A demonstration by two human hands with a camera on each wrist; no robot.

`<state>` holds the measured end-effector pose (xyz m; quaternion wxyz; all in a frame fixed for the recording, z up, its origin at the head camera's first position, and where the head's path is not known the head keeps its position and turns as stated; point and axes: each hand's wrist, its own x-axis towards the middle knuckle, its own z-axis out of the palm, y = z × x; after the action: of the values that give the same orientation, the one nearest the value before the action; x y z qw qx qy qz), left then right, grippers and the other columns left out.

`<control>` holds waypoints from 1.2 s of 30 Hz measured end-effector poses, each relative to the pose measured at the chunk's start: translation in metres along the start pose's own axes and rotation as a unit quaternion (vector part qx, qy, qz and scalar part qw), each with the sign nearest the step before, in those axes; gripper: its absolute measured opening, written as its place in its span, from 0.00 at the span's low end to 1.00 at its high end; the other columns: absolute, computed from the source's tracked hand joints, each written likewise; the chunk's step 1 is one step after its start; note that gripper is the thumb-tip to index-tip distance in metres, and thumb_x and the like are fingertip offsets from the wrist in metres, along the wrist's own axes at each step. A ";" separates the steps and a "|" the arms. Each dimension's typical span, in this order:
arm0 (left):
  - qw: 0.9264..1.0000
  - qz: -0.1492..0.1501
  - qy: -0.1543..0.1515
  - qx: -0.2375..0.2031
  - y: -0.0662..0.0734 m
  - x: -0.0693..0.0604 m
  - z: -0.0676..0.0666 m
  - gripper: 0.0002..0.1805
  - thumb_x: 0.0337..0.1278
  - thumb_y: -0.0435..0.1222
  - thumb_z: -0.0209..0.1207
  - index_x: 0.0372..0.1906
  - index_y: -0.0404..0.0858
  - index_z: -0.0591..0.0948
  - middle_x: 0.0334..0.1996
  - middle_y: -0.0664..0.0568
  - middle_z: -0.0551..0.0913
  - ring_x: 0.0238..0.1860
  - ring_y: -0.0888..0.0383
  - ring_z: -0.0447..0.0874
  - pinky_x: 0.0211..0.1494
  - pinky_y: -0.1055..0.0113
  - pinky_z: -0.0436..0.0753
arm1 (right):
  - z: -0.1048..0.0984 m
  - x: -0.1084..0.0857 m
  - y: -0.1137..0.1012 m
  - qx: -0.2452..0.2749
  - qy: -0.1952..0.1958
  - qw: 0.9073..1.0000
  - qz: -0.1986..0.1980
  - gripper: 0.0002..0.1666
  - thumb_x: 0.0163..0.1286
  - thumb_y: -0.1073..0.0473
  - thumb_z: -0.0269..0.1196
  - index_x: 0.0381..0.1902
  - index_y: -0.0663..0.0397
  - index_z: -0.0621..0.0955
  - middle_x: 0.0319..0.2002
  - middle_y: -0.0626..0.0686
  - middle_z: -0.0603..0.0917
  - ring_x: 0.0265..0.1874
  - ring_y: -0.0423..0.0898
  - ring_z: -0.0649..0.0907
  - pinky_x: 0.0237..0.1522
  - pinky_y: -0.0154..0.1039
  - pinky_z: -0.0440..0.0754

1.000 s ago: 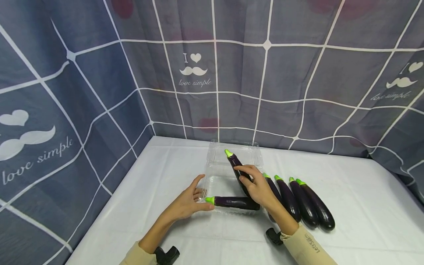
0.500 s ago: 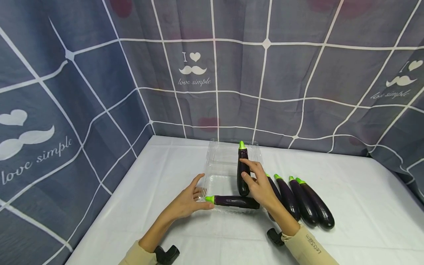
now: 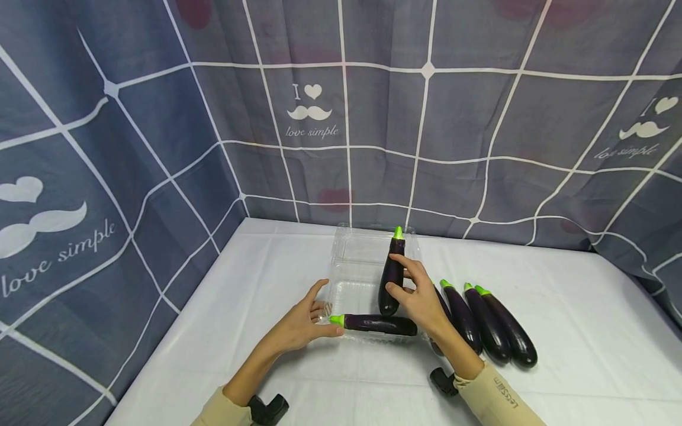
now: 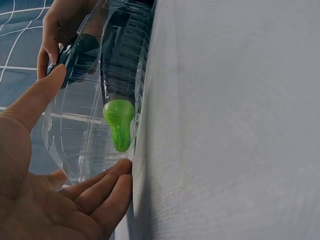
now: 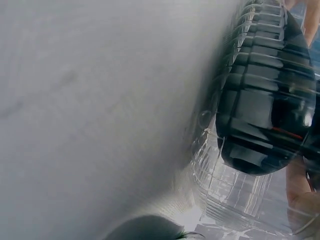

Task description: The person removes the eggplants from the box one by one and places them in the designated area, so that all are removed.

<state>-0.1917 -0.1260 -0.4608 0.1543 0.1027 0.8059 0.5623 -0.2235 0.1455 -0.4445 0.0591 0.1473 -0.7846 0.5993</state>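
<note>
An open clear plastic container [image 3: 351,291] lies on the table, its lid folded back. My left hand [image 3: 298,328] holds its near left corner, thumb at the near rim and fingers by the left wall, also seen in the left wrist view [image 4: 60,195]. One eggplant [image 3: 378,324] lies crosswise along the container's near side, green stem [image 4: 120,122] toward the left hand. My right hand [image 3: 423,299] grips a second eggplant [image 3: 391,275] between thumb and fingers, over the container's right part, stem pointing away. In the right wrist view the crosswise eggplant's dark end [image 5: 265,110] shows through the clear wall.
Several eggplants [image 3: 492,328] lie side by side right of the container, one partly behind the right forearm. A white cloth [image 3: 256,266] covers the table. A grey checked curtain [image 3: 383,118] hangs behind and at the left.
The gripped eggplant has turned from leaning left to pointing away, tipped slightly right, and its stem has moved right. The left hand and the crosswise eggplant have stayed in place.
</note>
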 end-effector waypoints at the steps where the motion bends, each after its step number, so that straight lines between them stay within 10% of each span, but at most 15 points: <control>1: 1.000 0.000 0.001 0.001 0.000 0.000 0.000 0.59 0.47 0.45 0.75 0.79 0.49 0.50 0.67 0.25 0.62 0.67 0.31 0.65 0.64 0.43 0.70 | 0.000 0.000 0.000 -0.001 0.001 1.000 0.000 0.34 0.67 0.66 0.63 0.70 0.46 0.71 0.59 0.57 0.70 0.56 0.55 0.73 0.48 0.47 0.80; 28: 1.000 0.005 0.001 0.001 0.000 0.000 -0.001 0.58 0.48 0.43 0.75 0.79 0.50 0.49 0.66 0.26 0.65 0.66 0.33 0.67 0.63 0.44 0.72 | -0.026 -0.017 -0.019 -0.044 0.013 0.999 -0.029 0.33 0.68 0.63 0.66 0.70 0.51 0.71 0.57 0.60 0.72 0.54 0.58 0.78 0.42 0.34 0.83; 36: 1.000 0.005 0.001 0.011 0.000 -0.001 0.000 0.59 0.48 0.45 0.75 0.79 0.49 0.49 0.66 0.25 0.64 0.66 0.33 0.67 0.62 0.44 0.72 | -0.048 -0.043 -0.028 -0.146 0.004 0.989 -0.030 0.31 0.67 0.58 0.68 0.67 0.44 0.74 0.55 0.53 0.75 0.54 0.54 0.77 0.44 0.38 0.83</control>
<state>-0.1908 -0.1267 -0.4601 0.1496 0.1073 0.8119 0.5540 -0.1785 0.1919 -0.4175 0.1013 0.1580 -0.8587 0.4768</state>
